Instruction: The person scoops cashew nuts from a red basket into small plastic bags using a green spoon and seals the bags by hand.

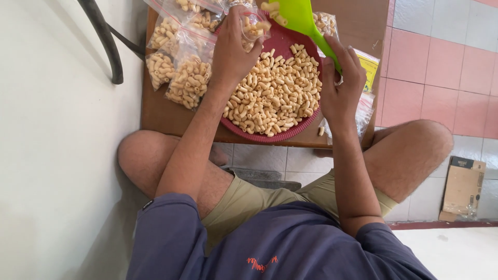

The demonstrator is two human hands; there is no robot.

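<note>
A round dark red tray point(288, 136) full of pale curled snack pieces point(275, 93) sits on a low wooden table point(161, 115). My left hand point(234, 49) holds a small clear plastic bag point(254, 27) open above the tray's far side. In my right hand point(340, 85) is a bright green scoop point(301, 18), carrying a few pieces and tipped toward the bag's mouth.
Several filled clear bags point(181, 62) lie on the table's left part. Empty bags and a yellow packet point(368, 70) rest at the right edge. My bare knees flank the table. A cardboard box point(462, 189) stands on the tiled floor at right. A black chair leg point(106, 41) is at upper left.
</note>
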